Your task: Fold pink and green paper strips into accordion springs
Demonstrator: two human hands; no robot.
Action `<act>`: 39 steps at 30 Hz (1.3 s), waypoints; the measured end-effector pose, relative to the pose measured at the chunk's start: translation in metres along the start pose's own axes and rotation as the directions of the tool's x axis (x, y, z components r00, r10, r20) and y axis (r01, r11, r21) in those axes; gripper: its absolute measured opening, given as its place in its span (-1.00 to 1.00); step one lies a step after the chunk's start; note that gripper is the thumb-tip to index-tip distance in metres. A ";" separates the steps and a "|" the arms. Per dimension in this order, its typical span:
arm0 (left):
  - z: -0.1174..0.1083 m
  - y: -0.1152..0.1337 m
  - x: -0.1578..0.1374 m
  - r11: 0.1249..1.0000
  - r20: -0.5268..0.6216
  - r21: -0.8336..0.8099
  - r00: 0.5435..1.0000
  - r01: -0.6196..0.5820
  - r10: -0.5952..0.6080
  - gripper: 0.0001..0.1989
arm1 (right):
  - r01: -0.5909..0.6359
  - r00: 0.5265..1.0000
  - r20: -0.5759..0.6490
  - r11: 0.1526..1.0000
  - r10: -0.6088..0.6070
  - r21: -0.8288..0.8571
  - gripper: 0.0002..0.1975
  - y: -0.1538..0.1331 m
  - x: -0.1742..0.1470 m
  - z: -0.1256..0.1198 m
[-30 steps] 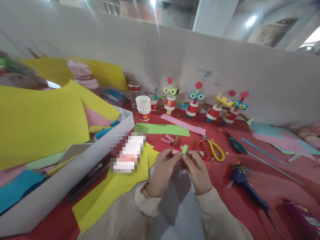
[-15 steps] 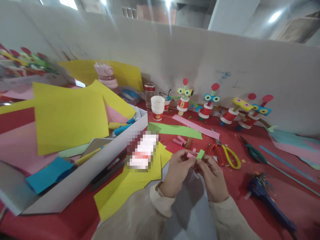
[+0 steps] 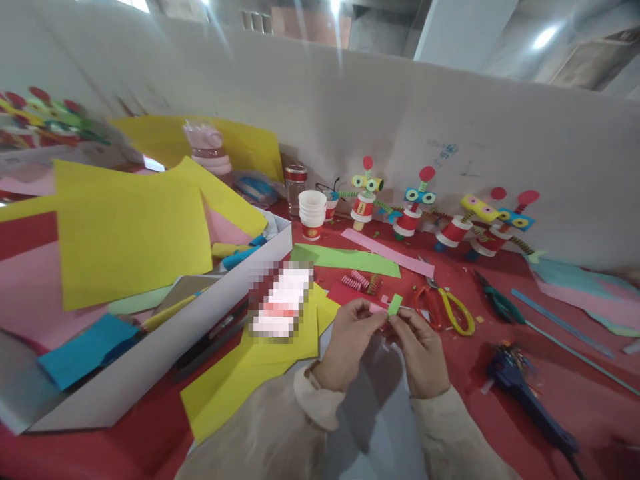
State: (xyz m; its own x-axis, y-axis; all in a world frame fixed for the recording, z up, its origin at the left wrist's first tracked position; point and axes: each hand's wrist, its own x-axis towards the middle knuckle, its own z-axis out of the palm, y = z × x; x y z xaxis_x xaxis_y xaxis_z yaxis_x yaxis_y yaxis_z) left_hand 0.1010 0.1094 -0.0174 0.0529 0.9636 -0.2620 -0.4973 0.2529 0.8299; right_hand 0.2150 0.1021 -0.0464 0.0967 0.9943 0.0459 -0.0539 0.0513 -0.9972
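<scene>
Above the grey sheet (image 3: 373, 427), my two hands meet and pinch narrow paper strips. My left hand (image 3: 347, 343) is closed on a pink paper strip (image 3: 376, 309), with thumb and fingers pressed together. Close against it, my right hand (image 3: 421, 353) is closed on a green paper strip (image 3: 395, 305), whose short end sticks up between the hands. The strips seem to cross at the fingertips, but the fingers hide the join. Just beyond lie small folded paper springs (image 3: 361, 281), pink-and-white and green-and-red.
Red-and-yellow scissors (image 3: 457, 312), pliers (image 3: 500, 303) and a blue glue gun (image 3: 533, 400) lie to the right. A white box (image 3: 165, 363) of coloured paper stands left. Stacked paper cups (image 3: 313, 215) and several cup figures (image 3: 363, 208) line the back wall.
The view has shifted slightly, so things sit a little further left. Both hands stay together on the strips; the green end has tilted and sits a little lower.
</scene>
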 end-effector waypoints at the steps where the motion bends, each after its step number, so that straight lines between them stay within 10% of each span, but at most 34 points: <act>1: 0.000 0.000 0.000 1.000 -0.007 0.014 1.000 -0.003 0.003 -0.82 | 0.007 1.000 -0.002 1.000 -0.007 0.008 -0.81 0.000 0.000 0.000; 31: -0.013 0.008 0.008 0.995 0.177 0.060 0.980 0.079 -0.088 -0.81 | 0.047 0.995 0.088 0.998 -0.043 -0.040 -0.84 -0.014 0.002 -0.001; 39: -0.009 0.003 0.010 0.998 0.009 -0.025 0.998 0.058 -0.058 -0.72 | 0.086 0.993 0.088 0.995 -0.081 -0.050 -0.70 -0.017 -0.005 0.005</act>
State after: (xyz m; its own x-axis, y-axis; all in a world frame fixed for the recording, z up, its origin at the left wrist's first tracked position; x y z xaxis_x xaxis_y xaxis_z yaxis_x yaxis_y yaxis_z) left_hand 0.0923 0.1188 -0.0218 0.0893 0.9480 -0.3056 -0.5148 0.3066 0.8006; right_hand 0.2104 0.0966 -0.0294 0.0131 0.9912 0.1319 0.0041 0.1319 -0.9913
